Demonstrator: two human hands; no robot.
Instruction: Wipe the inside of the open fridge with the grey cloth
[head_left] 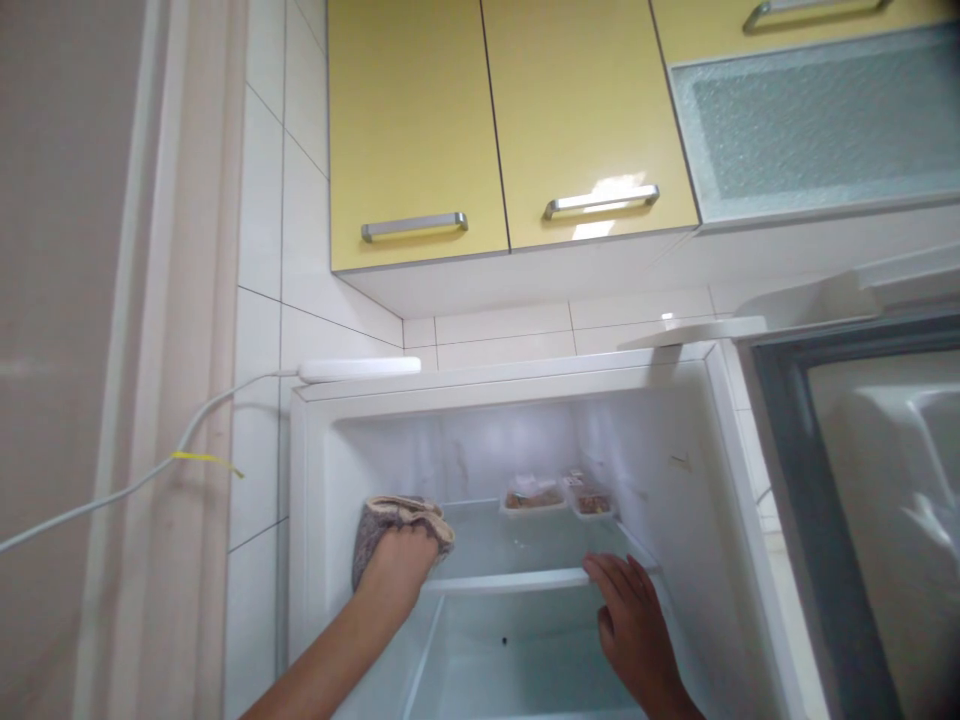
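My left hand [409,555] is closed on a grey-brown cloth [375,530] with a beige edge, up against the left inner wall of an open fridge [315,530]. The cloth covers most of the fingers. My right hand [630,615] holds nothing; its fingers are stretched out, with the tips at the white front edge of the glass shelf [517,580], toward its right end. Farther back on that shelf are two clear plastic containers, a wider one [532,495] and a smaller one [590,500], with brownish food in them.
The fridge door [847,520] stands open on the right. Yellow cabinets [585,120] with metal handles hang above. A white device [360,370] lies on the fridge top, its cable [202,410] running left. Below the shelf is another compartment [517,660].
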